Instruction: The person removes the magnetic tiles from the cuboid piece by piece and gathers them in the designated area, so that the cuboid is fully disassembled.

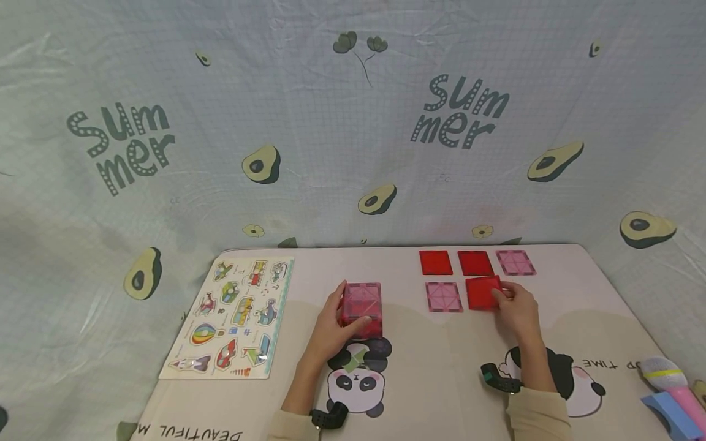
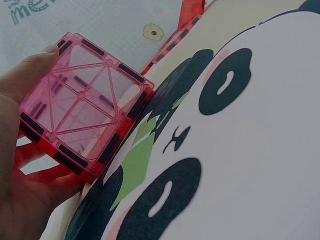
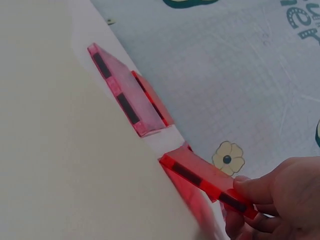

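My left hand [image 1: 329, 331] grips a translucent pink and red cube [image 1: 362, 301] built from square magnetic tiles, beside the printed panda on the table. In the left wrist view, the thumb lies along the top edge of the cube [image 2: 82, 95] and the fingers curl under its side. Over at the right, my right hand [image 1: 518, 309] pinches a red square magnetic tile [image 1: 482, 293] by its right edge. That red tile [image 3: 200, 175] is tilted in the right wrist view, its far edge low over the table. To its left lies a pink tile [image 1: 444, 297].
Behind these lie two red tiles, one left [image 1: 436, 263] and one nearer the middle [image 1: 475, 263], with another pink tile [image 1: 515, 262] on their right. A picture puzzle board [image 1: 226, 318] occupies the left side. A toy microphone [image 1: 670, 380] and a blue block [image 1: 670, 416] sit at front right.
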